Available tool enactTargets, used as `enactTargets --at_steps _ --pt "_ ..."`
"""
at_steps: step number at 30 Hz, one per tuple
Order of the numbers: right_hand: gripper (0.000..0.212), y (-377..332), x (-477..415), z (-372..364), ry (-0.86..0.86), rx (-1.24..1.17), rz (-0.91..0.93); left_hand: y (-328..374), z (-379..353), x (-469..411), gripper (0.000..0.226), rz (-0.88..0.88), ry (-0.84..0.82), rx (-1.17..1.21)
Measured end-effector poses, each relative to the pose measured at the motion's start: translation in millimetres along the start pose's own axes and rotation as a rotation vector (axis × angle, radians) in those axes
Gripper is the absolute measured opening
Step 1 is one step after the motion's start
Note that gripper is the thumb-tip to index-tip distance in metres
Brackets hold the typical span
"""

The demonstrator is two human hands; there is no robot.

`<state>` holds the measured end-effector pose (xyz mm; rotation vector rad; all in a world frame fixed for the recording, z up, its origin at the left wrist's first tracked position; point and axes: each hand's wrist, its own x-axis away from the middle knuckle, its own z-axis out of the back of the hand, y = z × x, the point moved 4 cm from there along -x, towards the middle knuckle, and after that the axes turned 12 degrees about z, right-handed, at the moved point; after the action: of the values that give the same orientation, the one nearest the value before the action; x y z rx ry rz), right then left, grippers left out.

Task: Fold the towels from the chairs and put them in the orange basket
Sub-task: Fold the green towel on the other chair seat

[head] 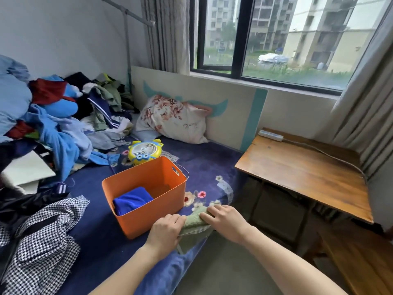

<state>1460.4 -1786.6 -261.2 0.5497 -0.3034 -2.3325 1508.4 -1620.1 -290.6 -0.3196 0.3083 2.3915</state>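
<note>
A light green towel (194, 225) lies folded into a small bundle on the blue bed cover near the bed's front edge, just right of the orange basket (168, 179). My left hand (164, 232) grips the towel's left side, fingers curled over it. On the towel's right side my right hand (222, 219) holds it with bent fingers. Inside the basket a folded blue towel (133, 200) lies against the left wall.
A yellow toy fan (144, 153) sits behind the basket. A heap of clothes (63, 116) covers the bed's left side, with a checked garment (42, 241) in front. A floral pillow (172, 119) leans on the headboard. A wooden table (304, 171) stands to the right.
</note>
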Motion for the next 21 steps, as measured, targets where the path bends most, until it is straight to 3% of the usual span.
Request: enactTargets --at_steps 7,11,17,21 --pt "0.057 36.5 -38.5 -53.2 -0.077 -0.084 0.061 -38.3 -15.5 -33.0 0.081 0.130 -0.047 -0.043" --pt "0.053 68.9 -83.2 -75.8 -0.029 -0.106 0.123 -77.4 -18.5 -68.8 0.080 0.174 -0.014 -0.047" --pt "0.032 137.8 -148.2 -118.4 -0.067 -0.152 0.090 -140.7 -32.3 -144.8 0.077 0.245 0.017 -0.019" --pt "0.030 165.1 -195.4 -149.7 -0.140 -0.184 0.110 -186.1 -46.2 -178.8 0.084 0.269 -0.008 0.042"
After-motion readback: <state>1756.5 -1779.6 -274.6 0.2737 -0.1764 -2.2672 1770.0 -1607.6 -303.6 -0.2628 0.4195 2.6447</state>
